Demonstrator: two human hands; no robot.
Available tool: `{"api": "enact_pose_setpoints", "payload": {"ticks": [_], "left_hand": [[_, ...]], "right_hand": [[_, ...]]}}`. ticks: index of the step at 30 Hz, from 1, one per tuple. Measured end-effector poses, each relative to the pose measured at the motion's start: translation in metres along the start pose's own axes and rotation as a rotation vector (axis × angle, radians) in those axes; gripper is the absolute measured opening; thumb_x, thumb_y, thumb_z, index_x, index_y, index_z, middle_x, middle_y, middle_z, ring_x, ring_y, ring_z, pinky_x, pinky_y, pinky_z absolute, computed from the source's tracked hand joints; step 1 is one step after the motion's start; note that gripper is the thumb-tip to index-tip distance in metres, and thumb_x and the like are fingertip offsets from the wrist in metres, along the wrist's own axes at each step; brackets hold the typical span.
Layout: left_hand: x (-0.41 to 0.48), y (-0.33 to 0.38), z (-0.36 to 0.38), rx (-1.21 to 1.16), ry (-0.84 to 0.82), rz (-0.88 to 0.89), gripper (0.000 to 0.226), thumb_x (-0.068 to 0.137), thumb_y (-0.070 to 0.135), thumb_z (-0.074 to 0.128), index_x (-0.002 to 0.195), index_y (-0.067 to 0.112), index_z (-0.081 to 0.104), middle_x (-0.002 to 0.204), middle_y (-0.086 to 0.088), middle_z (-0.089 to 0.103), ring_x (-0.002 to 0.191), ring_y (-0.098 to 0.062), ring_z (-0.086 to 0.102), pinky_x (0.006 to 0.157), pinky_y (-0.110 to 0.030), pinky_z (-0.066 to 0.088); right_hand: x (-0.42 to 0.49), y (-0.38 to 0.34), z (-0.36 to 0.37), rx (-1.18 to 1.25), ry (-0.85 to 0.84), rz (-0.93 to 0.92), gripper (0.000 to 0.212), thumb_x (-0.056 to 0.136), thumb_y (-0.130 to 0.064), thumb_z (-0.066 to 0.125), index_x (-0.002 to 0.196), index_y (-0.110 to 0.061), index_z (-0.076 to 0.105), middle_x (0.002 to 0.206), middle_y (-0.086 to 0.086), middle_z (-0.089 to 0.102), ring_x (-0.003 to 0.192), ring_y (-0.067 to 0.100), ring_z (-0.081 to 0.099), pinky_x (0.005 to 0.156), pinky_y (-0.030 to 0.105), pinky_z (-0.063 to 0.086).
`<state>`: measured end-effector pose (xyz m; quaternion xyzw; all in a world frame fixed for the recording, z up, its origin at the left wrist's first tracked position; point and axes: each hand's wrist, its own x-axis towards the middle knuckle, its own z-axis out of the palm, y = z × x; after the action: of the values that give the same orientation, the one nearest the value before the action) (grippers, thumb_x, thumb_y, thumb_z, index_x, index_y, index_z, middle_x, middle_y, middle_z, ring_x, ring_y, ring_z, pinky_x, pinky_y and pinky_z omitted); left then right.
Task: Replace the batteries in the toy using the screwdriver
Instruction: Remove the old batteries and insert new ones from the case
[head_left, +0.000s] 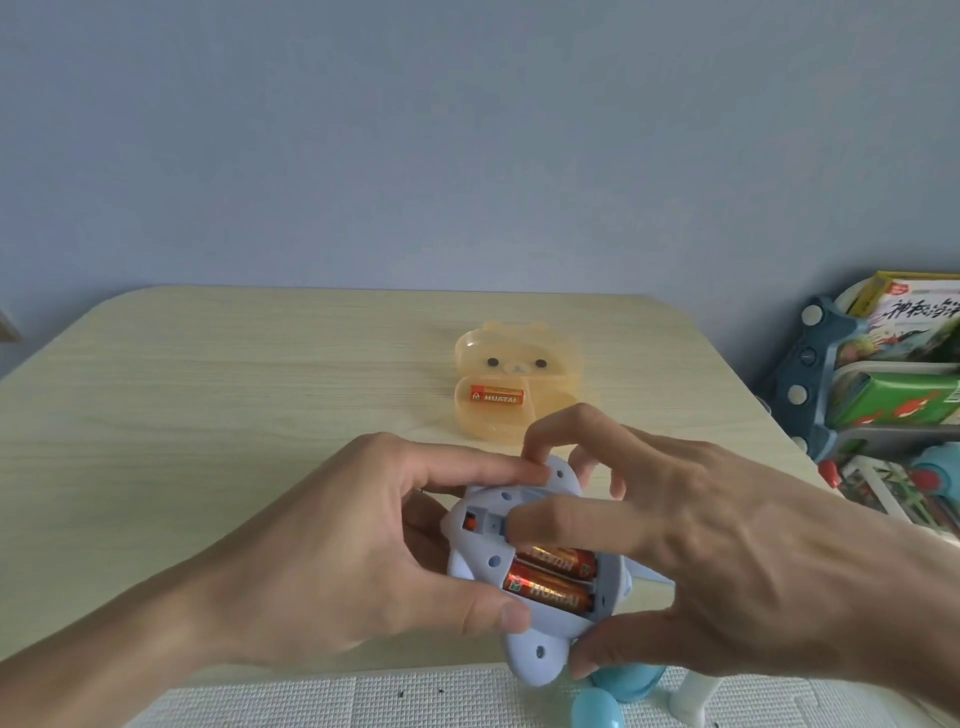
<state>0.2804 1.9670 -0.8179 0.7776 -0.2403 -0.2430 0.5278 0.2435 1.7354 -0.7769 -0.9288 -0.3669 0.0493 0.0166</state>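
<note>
The pale lavender-blue plastic toy (524, 587) is held underside up above the near edge of the table, its rounded, lobed shell dotted with small round holes. Its battery bay lies open, and two orange-and-gold cylindrical batteries (553, 579) lie side by side inside, their long axes running from upper left to lower right, printed labels facing up. A narrow slot at the bay's upper left shows a small orange part.

The left hand (332, 561) is curled around the toy's left side, thumb pressed on the lower rim and index finger stretched along the upper edge, gripping it. The right hand (727, 540) wraps the right side, its thumb under the lower lobe, its index finger laid across the bay touching the upper battery, and the other fingers bent over the far edge.

Beyond the hands, on the light wood-grain table (208, 405), sits a translucent orange bear-faced plastic case (519, 379), lid open, with one more orange battery (497, 396) lying left to right in its tray.

At the far right stands a blue plastic rack of colourful books (893, 374).
</note>
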Motion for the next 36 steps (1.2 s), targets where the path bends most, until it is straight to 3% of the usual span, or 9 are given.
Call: {"api": "enact_pose_setpoints", "payload": {"ticks": [5, 10, 16, 23, 25, 29, 32, 36], "left_hand": [[0.003, -0.005, -0.003, -0.031, 0.011, -0.022, 0.067, 0.076, 0.009, 0.095, 0.130, 0.042, 0.073, 0.110, -0.002, 0.086, 0.101, -0.024, 0.083, 0.094, -0.040, 0.065], [0.005, -0.010, -0.005, -0.058, 0.026, -0.027, 0.068, 0.076, 0.011, 0.095, 0.133, 0.039, 0.071, 0.113, -0.002, 0.085, 0.106, -0.024, 0.082, 0.100, -0.049, 0.061], [0.006, -0.015, -0.004, -0.090, 0.032, -0.011, 0.069, 0.072, 0.015, 0.095, 0.129, 0.046, 0.071, 0.111, -0.001, 0.086, 0.104, -0.022, 0.082, 0.095, -0.037, 0.064], [0.005, -0.021, -0.006, -0.129, 0.115, 0.024, 0.068, 0.068, 0.021, 0.099, 0.125, 0.048, 0.074, 0.116, 0.003, 0.084, 0.102, -0.022, 0.083, 0.091, -0.034, 0.066], [0.004, -0.024, -0.008, -0.133, 0.150, 0.029, 0.069, 0.066, 0.024, 0.097, 0.126, 0.047, 0.073, 0.117, 0.003, 0.084, 0.101, -0.024, 0.084, 0.092, -0.038, 0.066], [0.002, -0.025, -0.012, -0.110, 0.172, 0.031, 0.070, 0.072, 0.018, 0.100, 0.133, 0.038, 0.072, 0.121, 0.004, 0.083, 0.103, -0.023, 0.083, 0.092, -0.036, 0.065], [-0.001, -0.026, -0.015, -0.120, 0.166, 0.030, 0.071, 0.072, 0.020, 0.098, 0.135, 0.038, 0.071, 0.124, 0.003, 0.082, 0.106, -0.023, 0.082, 0.092, -0.033, 0.064], [-0.006, -0.028, -0.020, -0.175, 0.176, 0.032, 0.071, 0.063, 0.024, 0.097, 0.127, 0.045, 0.075, 0.120, 0.000, 0.084, 0.104, -0.023, 0.082, 0.086, -0.026, 0.064]], "right_hand": [[-0.002, 0.006, -0.002, 0.029, 0.063, 0.002, 0.060, 0.075, -0.079, 0.055, 0.123, -0.047, 0.037, 0.137, -0.009, 0.035, 0.096, 0.012, 0.066, 0.064, 0.019, 0.051], [-0.003, 0.013, 0.007, 0.108, 0.265, -0.021, 0.036, 0.092, -0.058, 0.052, 0.120, -0.036, 0.053, 0.137, -0.003, 0.042, 0.118, 0.012, 0.051, 0.094, 0.030, 0.049], [0.003, 0.009, 0.021, 0.127, 0.470, -0.012, 0.014, 0.090, -0.030, 0.070, 0.095, -0.018, 0.067, 0.105, -0.005, 0.062, 0.099, 0.021, 0.057, 0.077, 0.039, 0.045], [0.011, 0.003, 0.032, 0.077, 0.705, 0.014, 0.006, 0.084, -0.012, 0.075, 0.085, -0.008, 0.071, 0.088, 0.000, 0.069, 0.078, 0.026, 0.064, 0.069, 0.041, 0.046], [0.012, 0.000, 0.033, 0.194, 0.786, 0.040, 0.007, 0.082, -0.009, 0.077, 0.087, -0.008, 0.071, 0.088, -0.001, 0.071, 0.079, 0.023, 0.067, 0.069, 0.040, 0.050], [0.018, 0.002, 0.015, 0.650, 0.945, 0.145, 0.029, 0.074, -0.011, 0.084, 0.098, -0.007, 0.066, 0.090, -0.005, 0.077, 0.082, 0.010, 0.076, 0.075, 0.033, 0.060], [0.041, 0.023, 0.003, 0.633, 0.919, 0.240, 0.023, 0.075, -0.012, 0.083, 0.096, -0.012, 0.073, 0.083, -0.011, 0.078, 0.076, 0.003, 0.075, 0.075, 0.027, 0.059], [0.083, 0.053, 0.018, 0.516, 0.687, 0.306, 0.018, 0.080, -0.014, 0.082, 0.096, -0.022, 0.080, 0.084, -0.014, 0.078, 0.070, -0.008, 0.067, 0.072, 0.012, 0.053]]}}
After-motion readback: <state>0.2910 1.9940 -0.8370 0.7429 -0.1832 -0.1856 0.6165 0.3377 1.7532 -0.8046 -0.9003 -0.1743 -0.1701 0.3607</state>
